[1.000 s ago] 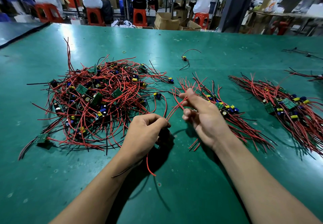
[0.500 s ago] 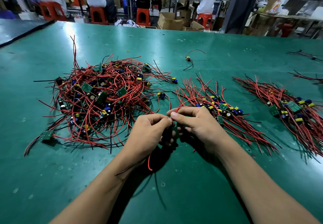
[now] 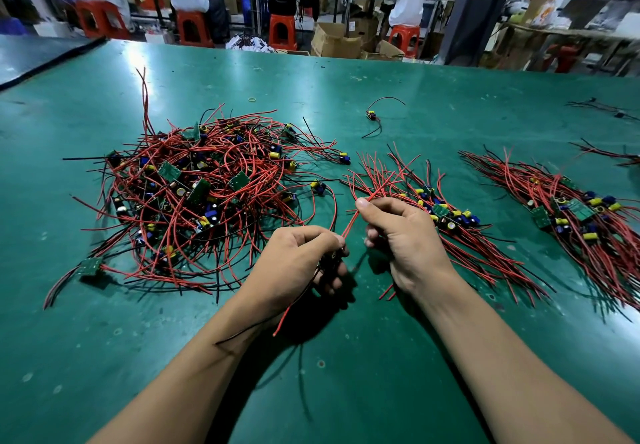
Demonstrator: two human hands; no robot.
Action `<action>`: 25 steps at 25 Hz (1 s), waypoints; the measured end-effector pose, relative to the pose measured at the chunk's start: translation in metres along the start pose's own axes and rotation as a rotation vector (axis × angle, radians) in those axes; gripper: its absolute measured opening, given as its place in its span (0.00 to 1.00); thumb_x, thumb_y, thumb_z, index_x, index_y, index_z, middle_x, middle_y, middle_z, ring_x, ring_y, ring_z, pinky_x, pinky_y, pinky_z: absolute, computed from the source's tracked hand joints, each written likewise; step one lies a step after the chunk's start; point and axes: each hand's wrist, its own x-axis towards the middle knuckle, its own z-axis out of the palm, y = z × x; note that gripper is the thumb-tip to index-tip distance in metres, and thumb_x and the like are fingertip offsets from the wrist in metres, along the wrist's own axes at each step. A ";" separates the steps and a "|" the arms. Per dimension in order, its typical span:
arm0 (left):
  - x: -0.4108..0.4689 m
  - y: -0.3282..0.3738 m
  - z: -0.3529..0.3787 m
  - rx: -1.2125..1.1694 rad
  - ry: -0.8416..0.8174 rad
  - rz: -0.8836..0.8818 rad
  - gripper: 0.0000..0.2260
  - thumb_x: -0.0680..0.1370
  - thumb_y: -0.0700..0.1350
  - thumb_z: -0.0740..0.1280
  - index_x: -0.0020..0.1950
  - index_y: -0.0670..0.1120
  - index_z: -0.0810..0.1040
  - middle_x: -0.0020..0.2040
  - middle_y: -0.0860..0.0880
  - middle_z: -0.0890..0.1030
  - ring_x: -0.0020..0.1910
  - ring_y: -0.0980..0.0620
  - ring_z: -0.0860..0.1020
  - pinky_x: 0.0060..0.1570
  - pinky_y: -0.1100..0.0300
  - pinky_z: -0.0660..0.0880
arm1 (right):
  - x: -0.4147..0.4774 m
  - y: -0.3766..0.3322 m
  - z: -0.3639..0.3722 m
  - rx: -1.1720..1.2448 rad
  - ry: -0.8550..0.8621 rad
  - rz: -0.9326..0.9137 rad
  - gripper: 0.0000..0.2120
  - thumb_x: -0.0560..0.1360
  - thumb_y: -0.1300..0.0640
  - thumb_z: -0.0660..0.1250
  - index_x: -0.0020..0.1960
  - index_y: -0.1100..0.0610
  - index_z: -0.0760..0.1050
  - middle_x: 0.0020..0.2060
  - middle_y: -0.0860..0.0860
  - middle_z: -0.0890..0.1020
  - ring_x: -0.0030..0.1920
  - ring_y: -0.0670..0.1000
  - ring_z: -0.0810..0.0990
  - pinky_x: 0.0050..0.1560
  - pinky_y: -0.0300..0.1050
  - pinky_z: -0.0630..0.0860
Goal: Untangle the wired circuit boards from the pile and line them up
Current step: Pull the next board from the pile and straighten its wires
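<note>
2 hands hover just above the green tabletop [image 3: 346, 391]. The left hand [image 3: 298, 263] has its grip curled round a mostly hidden wired board [image 3: 331, 258], and the right hand [image 3: 405, 235] pinches its red wire [image 3: 349, 223]. The tangled pile [image 3: 207, 194] lies to the left, the first lined-up row [image 3: 446, 215] lies beside the right hand, and the second row [image 3: 571, 211] lies farther right.

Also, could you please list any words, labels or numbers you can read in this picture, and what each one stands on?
None can be read.
Circuit boards in the tangled pile: any printing is too small to read.
Cardboard boxes behind the table: blurred, no legible marks.
</note>
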 end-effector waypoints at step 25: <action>-0.001 0.001 0.001 0.025 0.017 0.015 0.10 0.76 0.36 0.65 0.36 0.39 0.81 0.27 0.43 0.79 0.22 0.49 0.75 0.22 0.64 0.72 | 0.008 -0.003 -0.008 -0.430 0.178 -0.321 0.09 0.78 0.63 0.68 0.56 0.55 0.83 0.28 0.49 0.81 0.28 0.47 0.79 0.33 0.41 0.77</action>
